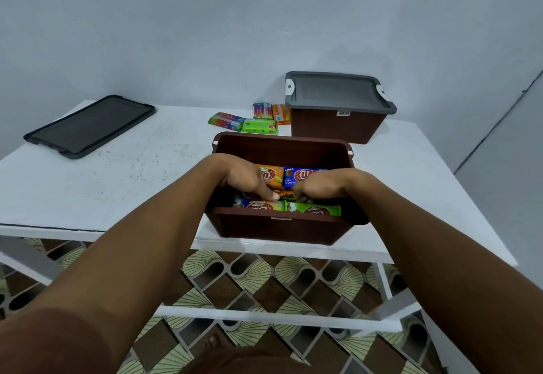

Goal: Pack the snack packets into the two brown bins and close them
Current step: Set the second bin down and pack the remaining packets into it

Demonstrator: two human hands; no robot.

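An open brown bin (282, 146) stands at the table's near edge with several snack packets inside. Both my hands are down in it. My left hand (249, 178) and my right hand (318, 187) pinch the two ends of an orange packet (285, 194) lying among the others. An orange packet (271, 176) and a blue packet (296, 177) lie behind it, and a green packet (313, 209) lies in front. A second brown bin (338, 124) sits at the back right with its grey lid (335, 91) on. Several loose packets (258, 125) lie left of it.
A dark grey lid (88, 125) lies flat at the table's far left. The white table (117, 174) stands against a pale wall corner. A patterned tiled floor (264, 279) shows below the table frame.
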